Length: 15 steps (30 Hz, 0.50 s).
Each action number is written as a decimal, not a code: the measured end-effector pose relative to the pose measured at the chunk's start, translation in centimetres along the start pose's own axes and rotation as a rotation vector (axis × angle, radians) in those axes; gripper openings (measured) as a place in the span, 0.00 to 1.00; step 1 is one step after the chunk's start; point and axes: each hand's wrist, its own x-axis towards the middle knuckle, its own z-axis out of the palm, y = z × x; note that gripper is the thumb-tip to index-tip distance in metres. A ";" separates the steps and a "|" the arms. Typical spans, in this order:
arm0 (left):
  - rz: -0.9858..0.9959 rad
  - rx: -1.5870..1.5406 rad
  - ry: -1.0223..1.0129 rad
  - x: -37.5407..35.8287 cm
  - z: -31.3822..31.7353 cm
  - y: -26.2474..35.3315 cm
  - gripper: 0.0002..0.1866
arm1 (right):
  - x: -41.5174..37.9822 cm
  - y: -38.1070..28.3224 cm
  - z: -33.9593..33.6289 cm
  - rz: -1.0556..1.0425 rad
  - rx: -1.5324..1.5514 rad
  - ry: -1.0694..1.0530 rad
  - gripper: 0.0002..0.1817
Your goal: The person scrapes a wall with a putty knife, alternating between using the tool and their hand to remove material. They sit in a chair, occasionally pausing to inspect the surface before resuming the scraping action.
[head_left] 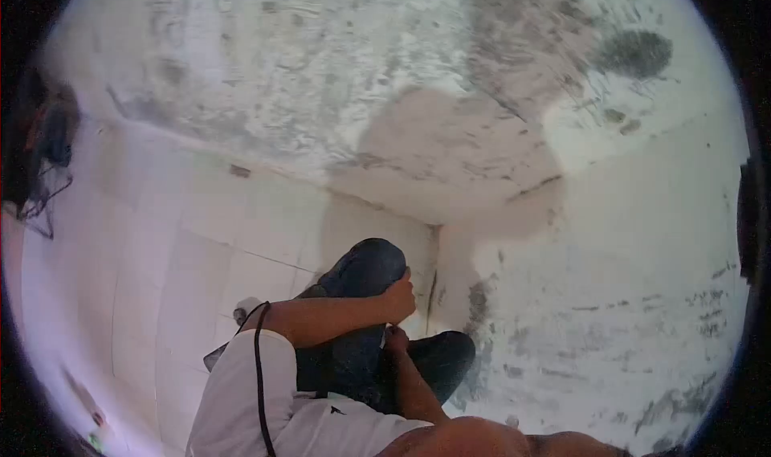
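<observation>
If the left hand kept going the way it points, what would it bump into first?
Probably the pale plastered wall corner. The left hand rests on the raised knee in dark blue jeans and points that way, though depth is hard to judge.

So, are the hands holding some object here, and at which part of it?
No object shows. The left hand rests on the raised knee; the right hand is just below it, and its grip cannot be told.
</observation>
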 end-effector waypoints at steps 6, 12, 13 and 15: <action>-0.133 0.062 0.123 -3.1 6.0 -3.4 0.09 | 5.5 -5.5 3.4 -0.351 -0.414 -0.026 0.16; -0.262 -0.001 0.102 -9.4 6.0 -7.0 0.10 | 6.7 -12.8 4.6 -0.298 -0.227 0.065 0.29; -0.285 0.002 0.067 -9.6 5.1 -7.1 0.09 | 8.9 -11.1 6.2 -0.257 -0.097 -0.012 0.31; -0.348 -0.025 0.046 -11.6 4.6 -7.7 0.10 | 10.6 -11.2 7.7 -0.219 -0.016 -0.068 0.32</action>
